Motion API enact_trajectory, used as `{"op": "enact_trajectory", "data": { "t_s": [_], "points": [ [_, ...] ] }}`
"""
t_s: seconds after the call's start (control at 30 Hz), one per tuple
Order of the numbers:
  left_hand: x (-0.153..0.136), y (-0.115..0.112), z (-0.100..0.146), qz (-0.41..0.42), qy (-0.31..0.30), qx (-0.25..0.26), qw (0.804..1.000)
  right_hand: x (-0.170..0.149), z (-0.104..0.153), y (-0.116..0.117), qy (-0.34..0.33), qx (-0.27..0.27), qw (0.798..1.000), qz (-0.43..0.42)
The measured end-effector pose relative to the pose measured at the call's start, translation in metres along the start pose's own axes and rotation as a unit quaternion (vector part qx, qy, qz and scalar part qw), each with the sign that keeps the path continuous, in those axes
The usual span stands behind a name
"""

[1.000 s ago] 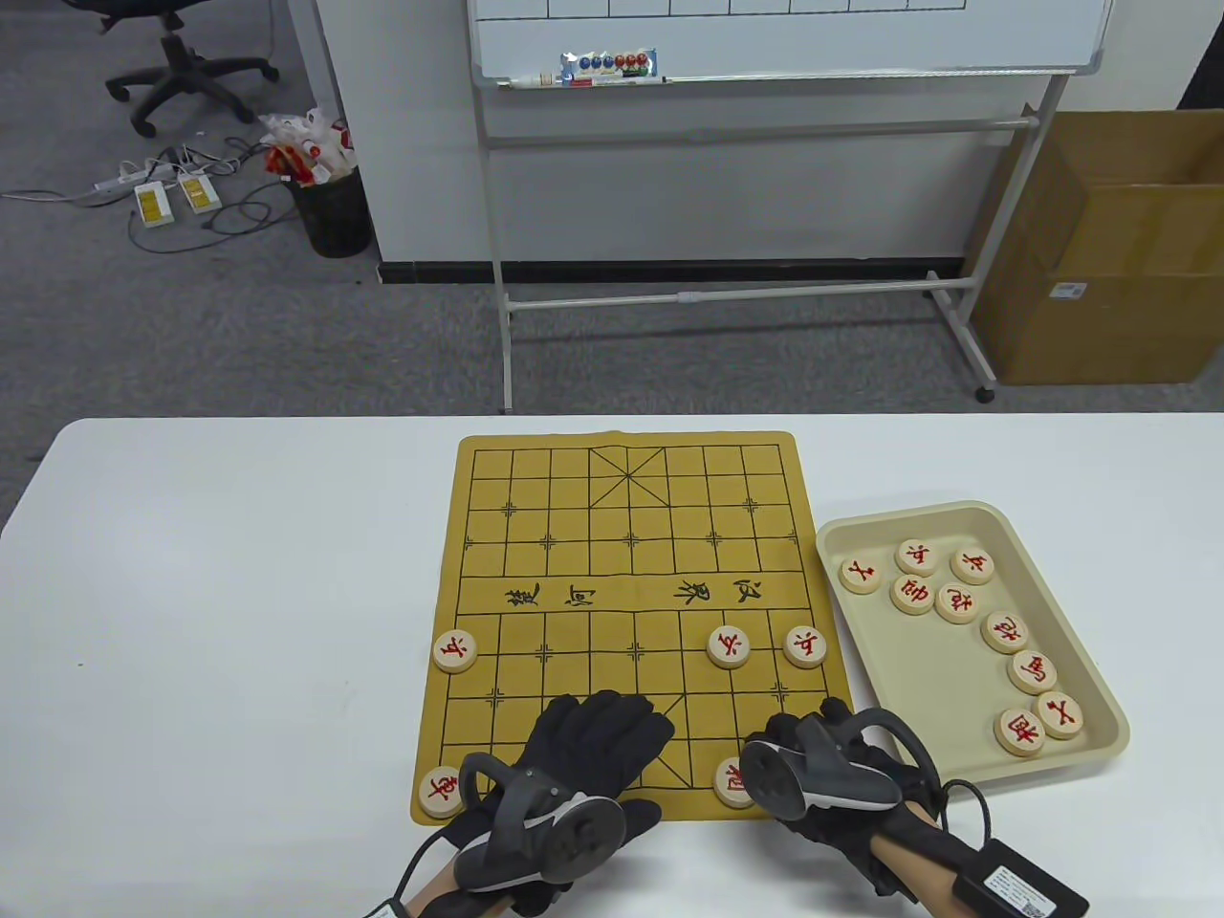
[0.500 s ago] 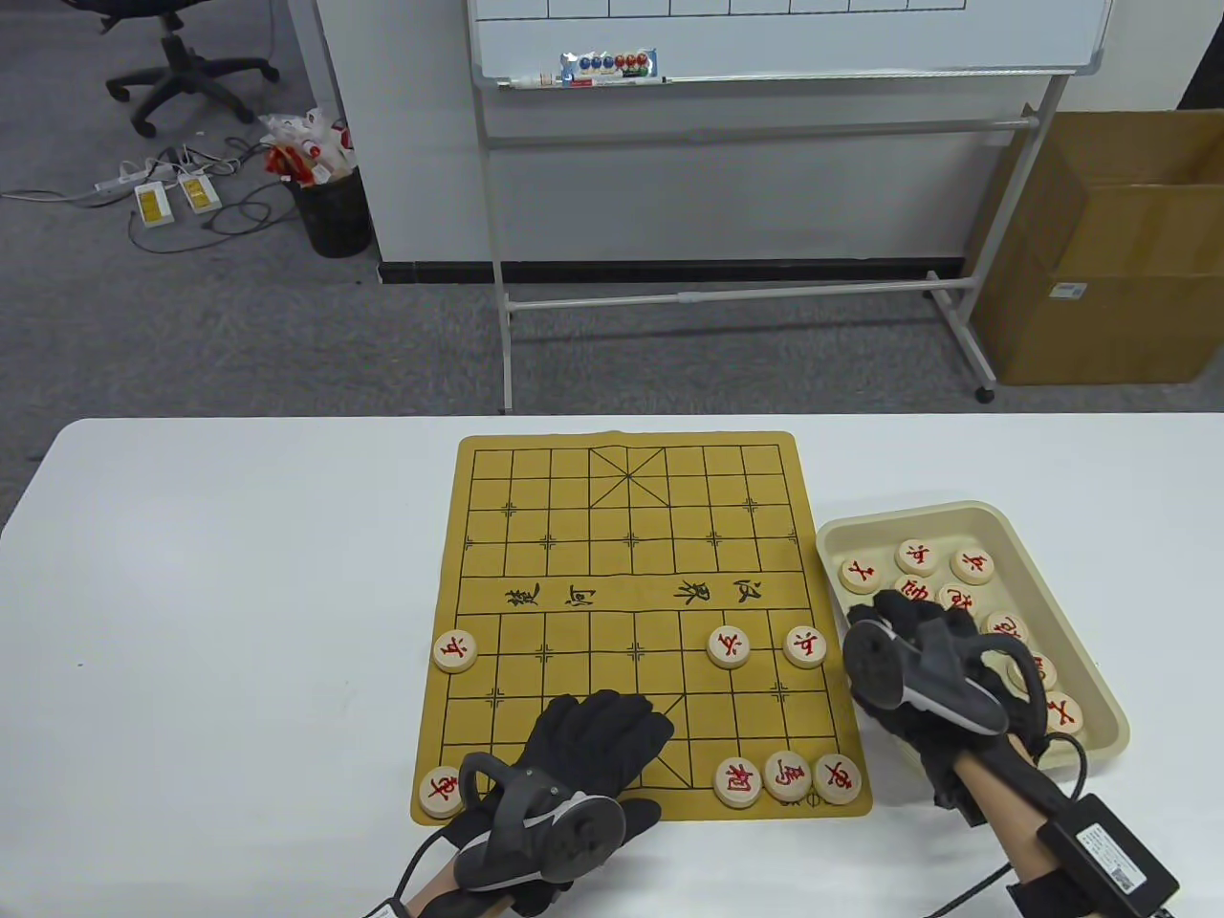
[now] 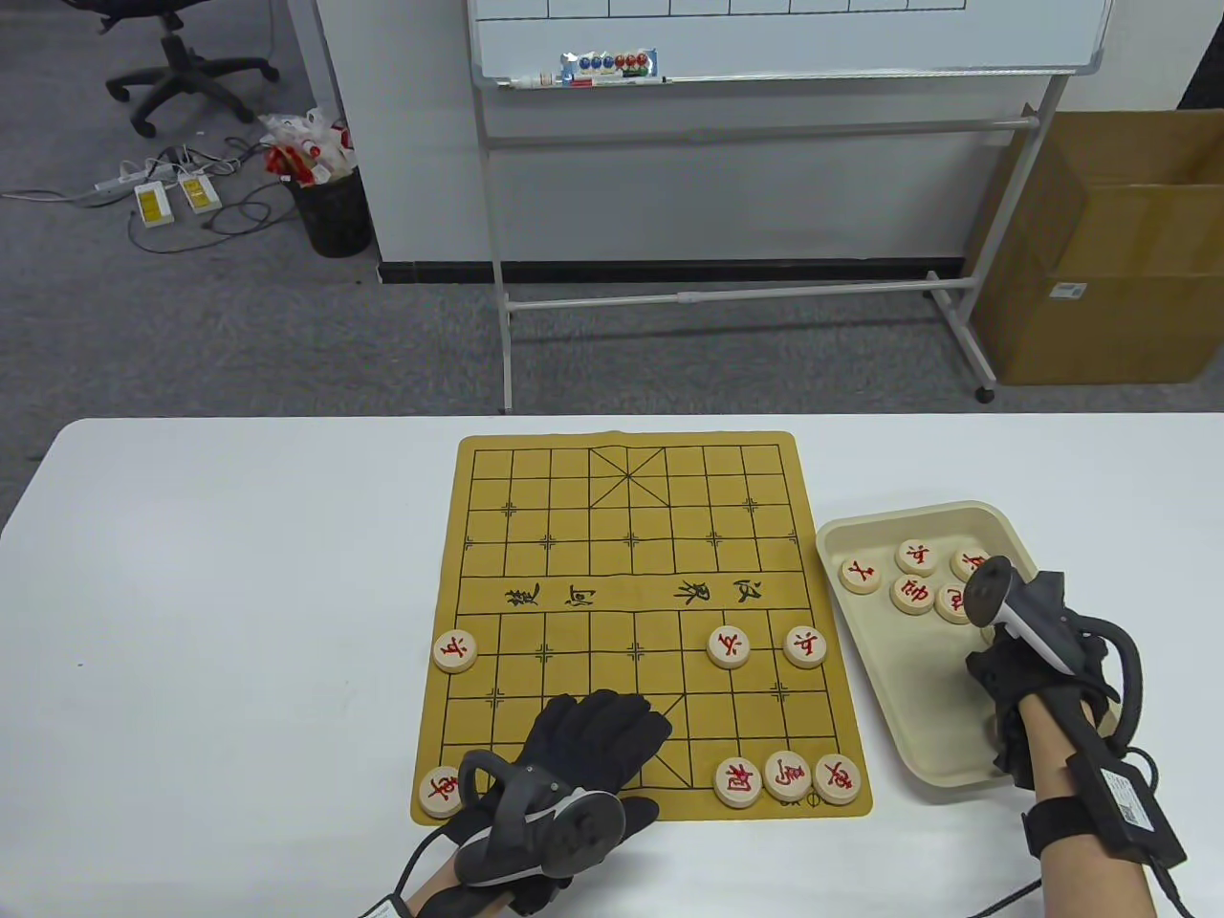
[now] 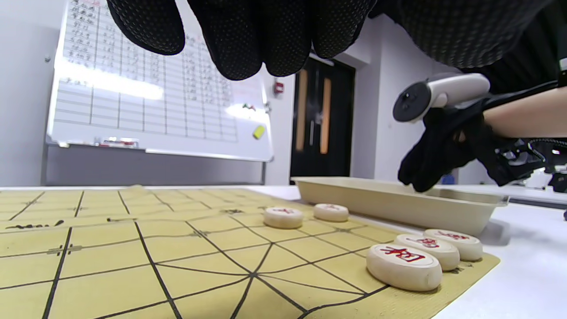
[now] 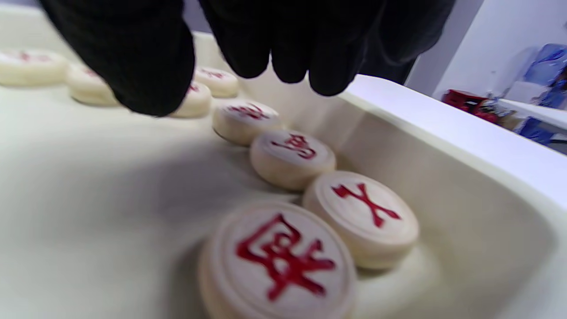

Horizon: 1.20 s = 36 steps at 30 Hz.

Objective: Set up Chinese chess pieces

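Yellow-brown cloth chess board [image 3: 631,535] laid flat mid-table [image 3: 239,593], near the front edge. Round pale wooden chess pieces with red characters on it: three in a touching row [image 3: 786,776] at the board's near right corner, one [image 3: 439,792] at its near left corner, three more [image 3: 727,647] on the row just short of the river. Left hand [image 3: 574,765] pressed palm-down on the board's near edge, fingers [image 4: 248,40] spread, gripping nothing. Cream rectangular plastic tray [image 3: 865,688] just right of the board, more pieces [image 5: 288,159] lined along its right wall. Right hand [image 3: 1038,669] dipped into the tray, fingers [image 5: 133,66] loose above those pieces, holding none.
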<state>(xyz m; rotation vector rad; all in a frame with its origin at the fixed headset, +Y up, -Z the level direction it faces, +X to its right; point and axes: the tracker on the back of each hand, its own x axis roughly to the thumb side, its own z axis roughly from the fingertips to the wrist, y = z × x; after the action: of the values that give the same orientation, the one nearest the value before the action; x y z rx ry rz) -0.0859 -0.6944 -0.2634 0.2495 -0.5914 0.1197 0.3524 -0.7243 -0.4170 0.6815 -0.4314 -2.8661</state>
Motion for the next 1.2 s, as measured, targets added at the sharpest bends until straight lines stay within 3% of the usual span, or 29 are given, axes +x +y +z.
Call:
{"op": "enact_trajectory", "data": {
  "t_s": [0.23, 0.6, 0.8, 1.2],
  "points": [
    [-0.001, 0.000, 0.000, 0.002, -0.001, -0.003, 1.000, 0.007, -0.007, 0.016, 0.004, 0.026, 0.999, 0.040],
    [-0.001, -0.001, -0.001, 0.001, -0.001, -0.003, 1.000, 0.004, -0.009, 0.014, 0.027, 0.008, 0.999, 0.029],
    [-0.001, -0.001, -0.001, 0.000, -0.001, -0.004, 1.000, 0.008, -0.010, 0.015, 0.029, 0.020, 0.997, 0.063],
    [-0.001, -0.001, -0.001, -0.002, 0.000, -0.007, 1.000, 0.006, -0.010, 0.016, 0.020, 0.023, 0.998, 0.048]
  ]
}}
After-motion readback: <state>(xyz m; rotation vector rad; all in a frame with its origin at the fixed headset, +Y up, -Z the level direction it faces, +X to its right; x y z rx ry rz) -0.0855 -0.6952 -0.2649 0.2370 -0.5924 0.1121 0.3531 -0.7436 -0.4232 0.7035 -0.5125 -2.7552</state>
